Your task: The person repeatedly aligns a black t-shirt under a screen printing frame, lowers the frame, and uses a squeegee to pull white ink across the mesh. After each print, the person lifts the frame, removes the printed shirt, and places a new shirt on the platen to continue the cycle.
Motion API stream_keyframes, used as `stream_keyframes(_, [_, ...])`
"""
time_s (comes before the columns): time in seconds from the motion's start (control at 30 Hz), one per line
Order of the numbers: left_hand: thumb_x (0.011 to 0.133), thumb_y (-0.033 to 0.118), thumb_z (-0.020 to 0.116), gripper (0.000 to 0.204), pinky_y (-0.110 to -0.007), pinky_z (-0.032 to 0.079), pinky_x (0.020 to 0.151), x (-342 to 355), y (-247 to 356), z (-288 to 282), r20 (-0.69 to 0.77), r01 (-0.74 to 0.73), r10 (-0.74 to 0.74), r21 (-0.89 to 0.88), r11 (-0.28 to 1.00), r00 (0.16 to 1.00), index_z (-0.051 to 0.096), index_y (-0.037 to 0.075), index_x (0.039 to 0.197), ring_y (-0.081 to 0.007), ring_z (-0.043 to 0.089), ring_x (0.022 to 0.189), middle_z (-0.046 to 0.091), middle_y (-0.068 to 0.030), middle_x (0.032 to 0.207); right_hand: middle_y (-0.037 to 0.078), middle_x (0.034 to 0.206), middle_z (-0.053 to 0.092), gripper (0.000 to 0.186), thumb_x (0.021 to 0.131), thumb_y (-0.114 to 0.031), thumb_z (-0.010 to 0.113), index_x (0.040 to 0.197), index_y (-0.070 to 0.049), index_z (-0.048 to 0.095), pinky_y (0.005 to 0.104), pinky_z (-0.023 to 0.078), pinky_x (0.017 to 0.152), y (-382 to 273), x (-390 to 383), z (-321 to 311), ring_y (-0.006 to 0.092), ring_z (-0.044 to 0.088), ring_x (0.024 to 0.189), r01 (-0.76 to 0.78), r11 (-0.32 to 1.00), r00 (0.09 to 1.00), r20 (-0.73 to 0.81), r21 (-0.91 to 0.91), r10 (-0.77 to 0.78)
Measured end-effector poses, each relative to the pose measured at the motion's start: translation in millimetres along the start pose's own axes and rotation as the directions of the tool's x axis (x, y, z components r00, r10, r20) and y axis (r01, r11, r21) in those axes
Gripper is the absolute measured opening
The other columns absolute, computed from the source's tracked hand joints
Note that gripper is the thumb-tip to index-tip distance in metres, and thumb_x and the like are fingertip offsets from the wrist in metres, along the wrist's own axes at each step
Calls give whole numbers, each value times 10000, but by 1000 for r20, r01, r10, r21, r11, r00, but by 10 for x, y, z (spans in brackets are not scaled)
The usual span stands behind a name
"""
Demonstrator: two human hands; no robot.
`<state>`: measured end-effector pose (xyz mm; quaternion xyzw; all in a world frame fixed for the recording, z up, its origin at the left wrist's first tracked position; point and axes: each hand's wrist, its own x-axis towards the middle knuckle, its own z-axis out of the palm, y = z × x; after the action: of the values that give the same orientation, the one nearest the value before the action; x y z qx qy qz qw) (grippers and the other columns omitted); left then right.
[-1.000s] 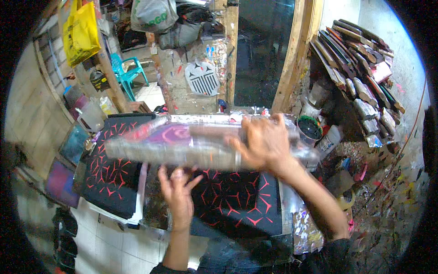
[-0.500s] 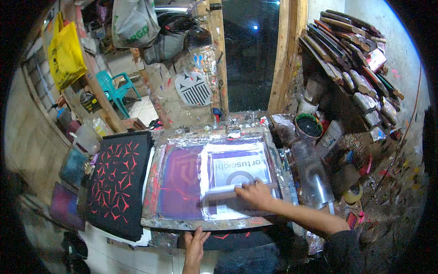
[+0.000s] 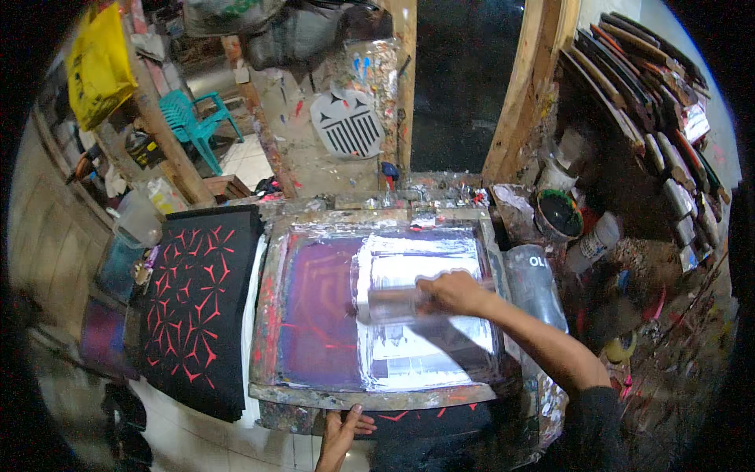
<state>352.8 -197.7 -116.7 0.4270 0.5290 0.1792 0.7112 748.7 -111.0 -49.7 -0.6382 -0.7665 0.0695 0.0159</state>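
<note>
My right hand point(image 3: 456, 293) is wrapped around a squeegee point(image 3: 391, 307), blurred by motion, over the right half of a screen-printing frame point(image 3: 377, 400). White ink point(image 3: 425, 256) streaks across that half of the mesh, and my arm's shadow falls over it. The purple left half point(image 3: 318, 315) shows a faint shield-like outline. At the frame's near edge, my left hand point(image 3: 340, 436) has its thumb up by the wood and its fingers stretched to the right. Black cloth with red marks point(image 3: 448, 417) shows from under the frame beside those fingers.
Left of the frame lies a stack of black pieces with red patterns point(image 3: 193, 299). An ink bowl point(image 3: 560, 214) and a clear plastic container point(image 3: 594, 242) stand at the back right. Squeegees point(image 3: 645, 102) hang in a pile on the right wall. A green chair point(image 3: 197, 126) stands beyond.
The squeegee has moved away from me across the mesh in my right hand. White ink now covers most of the lettering that showed before. My left hand stays at the near edge; the view has shifted.
</note>
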Motion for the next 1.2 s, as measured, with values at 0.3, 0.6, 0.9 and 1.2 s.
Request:
stream_keyframes(0.3, [1072,285,567,342,-398,629,651,20,-62,-8,-77,12,-11,14,1000,997,559,-55,1112,-302,747,742,718,-203,885,158,761,685,555,890,-460,725,1254,-82,545,496,518,594,684,590,311,383,701,718,-201,966,912,-392,-160,125])
stream_keyframes(0.6, [1073,331,565,416,-372,619,664,6,8,-16,-29,-22,22,-4,1000,999,632,-74,1009,-282,747,740,721,-200,885,87,816,711,212,924,-178,599,1116,-90,602,475,568,582,-1087,-895,205,308,740,672,-431,898,899,-122,-87,420])
stream_keyframes(0.9, [1080,281,561,406,-361,632,671,18,-36,-17,-5,-27,27,-60,998,1000,505,-105,1192,-287,751,766,707,-224,923,166,720,696,445,931,-508,667,1088,-98,590,519,496,551,282,628,1,395,694,653,-199,974,932,-328,-105,155])
stream_keyframes(1.2, [1047,377,598,454,-416,611,700,73,-81,-58,-35,80,-81,-21,997,996,612,-77,1050,-299,730,731,719,-208,884,149,724,681,353,913,-385,697,1023,-75,567,509,485,542,-61,-42,214,387,679,617,-45,999,934,-353,20,49])
